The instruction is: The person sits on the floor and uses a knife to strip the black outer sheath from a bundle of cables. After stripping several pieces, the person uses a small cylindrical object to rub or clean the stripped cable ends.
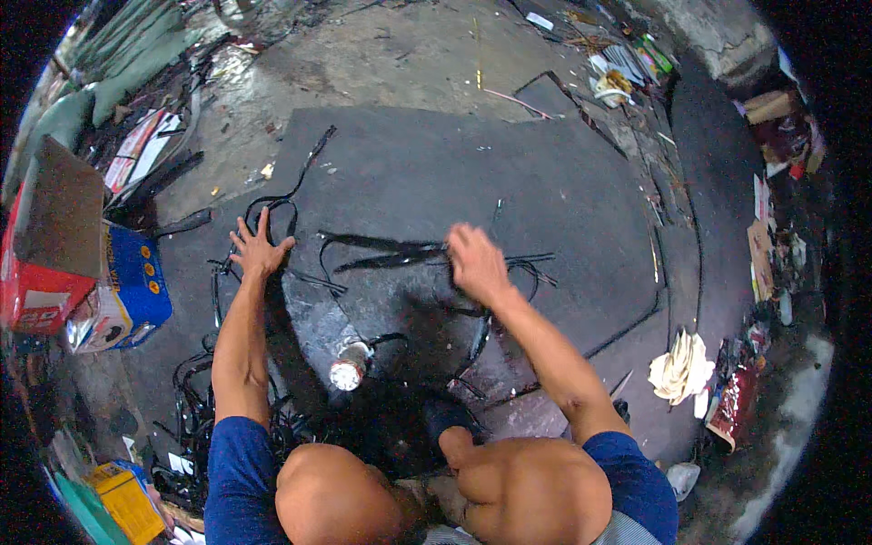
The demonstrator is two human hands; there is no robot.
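Head view of a person crouching over a large dark rubber sheet [472, 173] spread on the floor. The left hand [257, 248] lies flat, fingers splayed wide, gripping nothing, pinning the sheet's left edge. The right hand [475, 262] is motion-blurred beside thin black rubber strips [391, 252] at mid-sheet; whether its fingers close on a strip or a tool cannot be told. Judged good practice: keep the flat hand pressing firmly clear of the working line, so the sheet stays still. The strips are narrow, glossy and curled. A small round can [348, 371] stands near the knees.
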